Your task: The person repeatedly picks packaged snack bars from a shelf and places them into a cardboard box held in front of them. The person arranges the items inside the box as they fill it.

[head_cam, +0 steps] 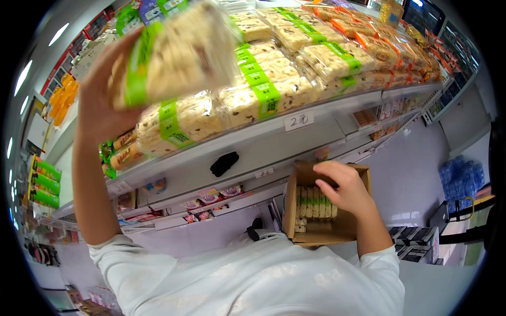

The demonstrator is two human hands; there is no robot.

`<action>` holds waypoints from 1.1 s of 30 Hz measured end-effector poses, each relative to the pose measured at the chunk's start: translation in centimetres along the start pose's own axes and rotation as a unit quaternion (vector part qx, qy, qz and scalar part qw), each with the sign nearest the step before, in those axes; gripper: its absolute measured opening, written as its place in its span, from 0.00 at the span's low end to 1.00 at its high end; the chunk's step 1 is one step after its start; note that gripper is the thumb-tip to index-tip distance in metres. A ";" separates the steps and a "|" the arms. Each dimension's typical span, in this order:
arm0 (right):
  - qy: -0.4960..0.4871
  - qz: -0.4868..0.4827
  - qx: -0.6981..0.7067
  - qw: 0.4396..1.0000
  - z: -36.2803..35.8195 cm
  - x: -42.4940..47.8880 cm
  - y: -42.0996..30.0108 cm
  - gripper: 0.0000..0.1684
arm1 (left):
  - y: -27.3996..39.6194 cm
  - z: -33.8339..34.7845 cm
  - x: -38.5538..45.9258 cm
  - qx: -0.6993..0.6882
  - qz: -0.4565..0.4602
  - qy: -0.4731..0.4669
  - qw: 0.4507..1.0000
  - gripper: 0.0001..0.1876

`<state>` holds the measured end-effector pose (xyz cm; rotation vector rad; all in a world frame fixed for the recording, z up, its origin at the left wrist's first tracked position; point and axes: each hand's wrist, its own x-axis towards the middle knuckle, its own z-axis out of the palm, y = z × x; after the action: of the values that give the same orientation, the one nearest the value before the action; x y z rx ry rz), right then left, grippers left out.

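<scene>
Raised at the upper left, my left hand (97, 91) grips a clear-wrapped puffed-rice cake pack (185, 55) with a green band; motion blurs it. Below and beside it, similar green-banded packs (269, 79) are piled on the top shelf. My right hand (342, 185) hovers at an open cardboard box (361, 233), thumb and fingers apart, with nothing between them. Inside the box, a row of green-banded rice cake packs (314, 203) fills the left part, partly hidden by that hand.
Orange-wrapped snack packs (379, 47) continue along the shelf to the right. Handwritten price cards (299, 120) sit on the shelf edges. A black object (224, 164) lies on the lower shelf (269, 146). Blue-tinted bottles (460, 177) and dark boxes (415, 241) stand on the right-hand floor.
</scene>
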<state>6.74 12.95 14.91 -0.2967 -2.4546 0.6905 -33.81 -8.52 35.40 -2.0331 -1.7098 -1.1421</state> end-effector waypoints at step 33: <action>-0.515 0.188 -0.071 0.833 2.9 -7.0 9.9 0.44 | 15.6 33.0 -22.8 -0.258 -0.226 -0.108 0.933 0.14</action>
<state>11.38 17.64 4.34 -0.5943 -3.5449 1.0163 -6.41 -8.43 2.26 -2.1721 -2.2602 -1.7216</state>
